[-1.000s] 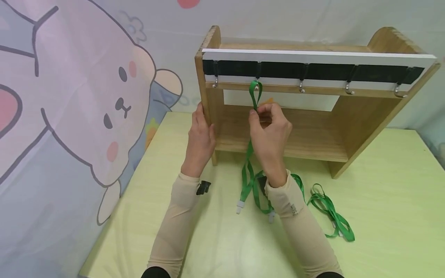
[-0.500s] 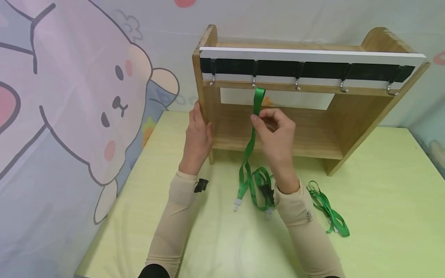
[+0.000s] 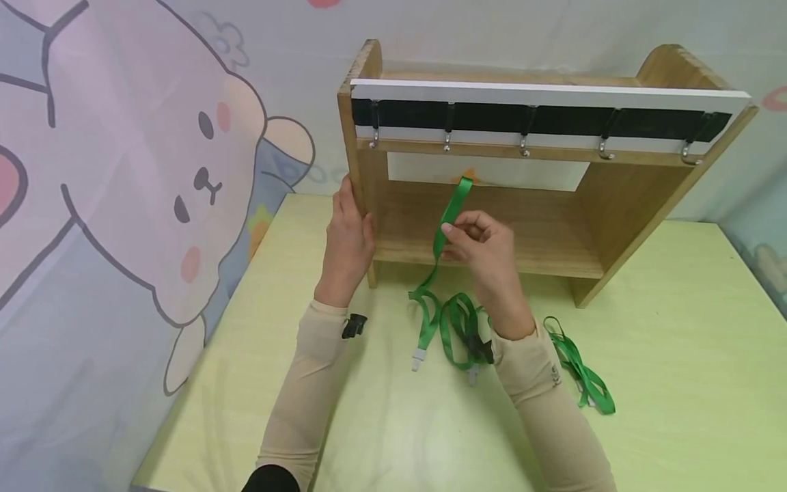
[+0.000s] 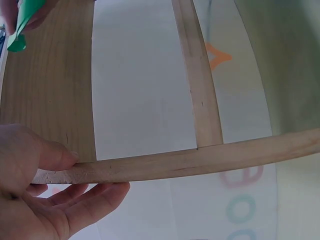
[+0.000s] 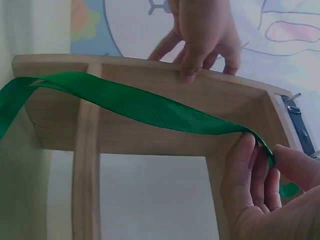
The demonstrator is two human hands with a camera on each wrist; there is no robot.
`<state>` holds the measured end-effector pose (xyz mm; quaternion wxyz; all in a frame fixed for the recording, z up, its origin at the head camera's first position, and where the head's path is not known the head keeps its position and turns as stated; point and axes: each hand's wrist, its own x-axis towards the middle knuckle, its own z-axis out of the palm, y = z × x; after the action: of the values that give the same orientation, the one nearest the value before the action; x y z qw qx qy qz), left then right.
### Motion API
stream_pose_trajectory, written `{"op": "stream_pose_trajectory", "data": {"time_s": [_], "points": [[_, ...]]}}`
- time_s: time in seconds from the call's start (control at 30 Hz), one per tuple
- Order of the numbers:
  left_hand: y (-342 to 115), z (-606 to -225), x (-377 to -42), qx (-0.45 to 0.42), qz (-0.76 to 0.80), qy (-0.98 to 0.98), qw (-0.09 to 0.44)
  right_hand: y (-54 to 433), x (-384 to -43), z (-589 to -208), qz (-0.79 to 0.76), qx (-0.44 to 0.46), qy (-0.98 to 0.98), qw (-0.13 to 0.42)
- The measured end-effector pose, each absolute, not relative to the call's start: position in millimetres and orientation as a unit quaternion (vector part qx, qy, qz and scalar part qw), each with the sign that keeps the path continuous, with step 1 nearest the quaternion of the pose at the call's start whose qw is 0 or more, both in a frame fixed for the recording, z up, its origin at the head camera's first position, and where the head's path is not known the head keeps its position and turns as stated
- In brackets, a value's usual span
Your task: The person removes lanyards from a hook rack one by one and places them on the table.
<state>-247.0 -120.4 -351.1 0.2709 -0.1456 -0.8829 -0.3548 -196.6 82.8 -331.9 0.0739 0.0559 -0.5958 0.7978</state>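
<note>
My right hand (image 3: 486,249) pinches a green lanyard (image 3: 453,208) between thumb and fingertips in front of the shelf opening. The lanyard's looped top sticks up past the fingers, below the row of hooks; its lower part trails to the table and ends in a pale plastic clip (image 3: 418,358). In the right wrist view the flat green strap (image 5: 150,107) runs left from the pinch. My left hand (image 3: 347,249) grips the left side panel of the wooden shelf (image 3: 492,256). The left wrist view shows that thumb (image 4: 55,155) on one face of the panel and the fingers on the other.
Several metal hooks (image 3: 524,145) line a black-and-white strip along the shelf's upper front. A second green lanyard (image 3: 462,328) with a black buckle lies near the right wrist, and another bundled lanyard (image 3: 581,369) lies further right on the pale table (image 3: 676,396).
My right hand has drawn the lanyard's top loop down and away from the second hook from the left, and the strap now slants and slackens. The left hand keeps its hold on the panel.
</note>
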Motion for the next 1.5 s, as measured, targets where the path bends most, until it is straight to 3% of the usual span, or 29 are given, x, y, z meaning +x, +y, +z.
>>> {"op": "stream_pose_trajectory", "data": {"time_s": [1.27, 1.5], "points": [[-119.3, -352.6, -248.2, -0.153, -0.353, -0.88, 0.279, 82.1, -201.9, -425.4, 0.666, 0.019, -0.73, -0.153], [-120.6, -352.4, -247.9, -0.152, -0.356, -0.879, 0.277, 79.5, -204.1, -433.9, 0.632, 0.009, -0.756, -0.169]]}}
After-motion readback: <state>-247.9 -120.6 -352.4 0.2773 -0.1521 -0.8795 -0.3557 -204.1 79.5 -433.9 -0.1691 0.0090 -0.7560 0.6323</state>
